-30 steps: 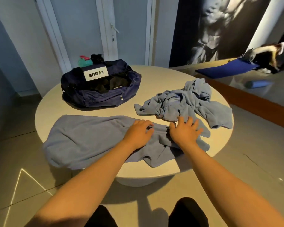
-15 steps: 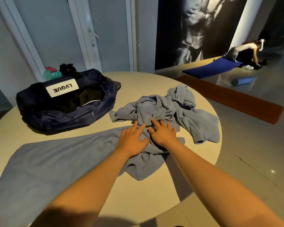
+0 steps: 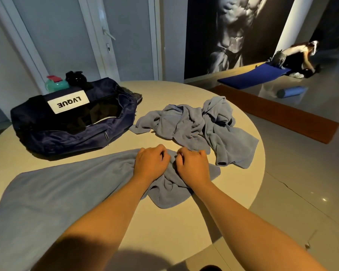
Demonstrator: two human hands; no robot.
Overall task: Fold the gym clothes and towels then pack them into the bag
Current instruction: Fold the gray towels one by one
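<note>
The task is only at its start. The left hand [image 3: 151, 163] and the right hand [image 3: 192, 165] both have their fingers curled into the bunched right end of the near towel [image 3: 57, 192], which lies spread to the left on the round table [image 3: 164, 90]. 1 more grey-blue pile [image 3: 194, 126] lies crumpled at the far right. The navy bag [image 3: 70, 133] stands open at the far left. I judge that 0 pieces are folded yet.

Soft cloth on a smooth, matt round table [image 3: 164, 227].
The blue-grey towel [image 3: 57, 192] and the crumpled clothes [image 3: 194, 126] look fuzzy and matt, like terry or fleece; the navy duffel bag [image 3: 67, 137] is thin fabric with a faint sheen; the floor [image 3: 301, 182] is glossy.
</note>
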